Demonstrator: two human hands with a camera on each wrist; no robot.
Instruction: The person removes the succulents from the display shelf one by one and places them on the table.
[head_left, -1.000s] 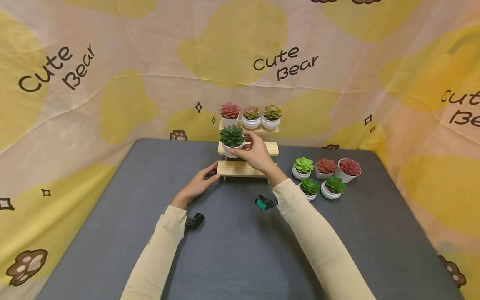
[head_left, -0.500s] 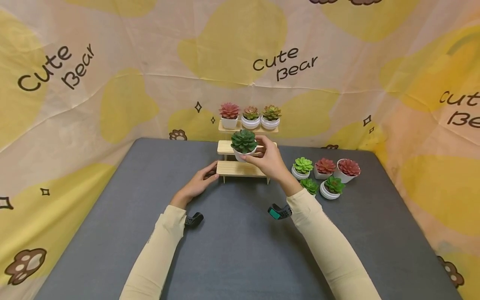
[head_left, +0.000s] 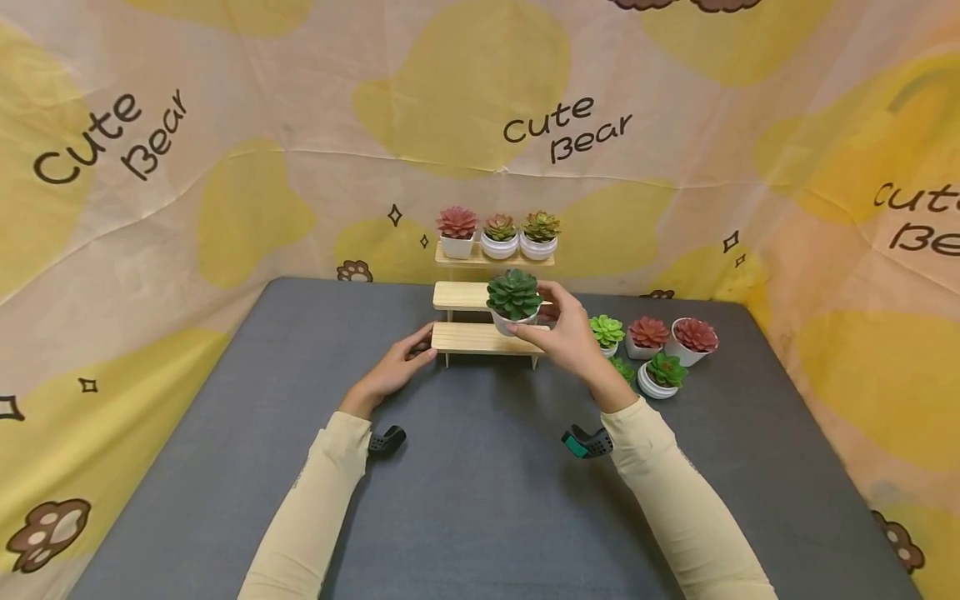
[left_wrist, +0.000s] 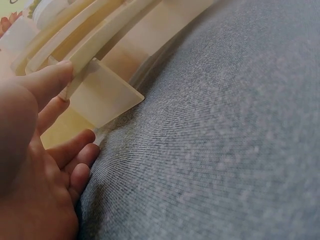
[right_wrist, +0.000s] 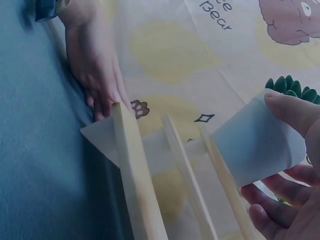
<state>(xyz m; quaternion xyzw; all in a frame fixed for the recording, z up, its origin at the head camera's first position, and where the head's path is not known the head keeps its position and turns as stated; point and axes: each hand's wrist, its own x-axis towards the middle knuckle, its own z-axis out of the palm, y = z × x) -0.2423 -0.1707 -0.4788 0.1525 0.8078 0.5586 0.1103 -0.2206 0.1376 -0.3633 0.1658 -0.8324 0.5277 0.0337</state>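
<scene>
In the head view my right hand [head_left: 570, 337] holds a dark green potted succulent [head_left: 514, 293] in front of the right half of a three-tier wooden display stand [head_left: 480, 337]. The right wrist view shows my thumb on one side of its white pot [right_wrist: 255, 140] and fingers on the other, with the pot close to the shelf edges. At the stand's left end, my left hand [head_left: 393, 368] pinches the bottom shelf's corner between thumb and index finger, the other fingers loosely bent, as seen in the left wrist view. A pink succulent [head_left: 457, 223] and two smaller ones stand on the top shelf.
On the grey table [head_left: 465, 517] to the right are several more succulents, among them a red one in a tilted white pot [head_left: 693, 337] and a green one [head_left: 666, 371]. My right hand partly covers two green ones. A printed cloth [head_left: 300, 83] hangs behind the table.
My right hand has moved right and toward me with the dark green succulent, from the left of the middle shelf to its right part. The left hand stays at the stand's end.
</scene>
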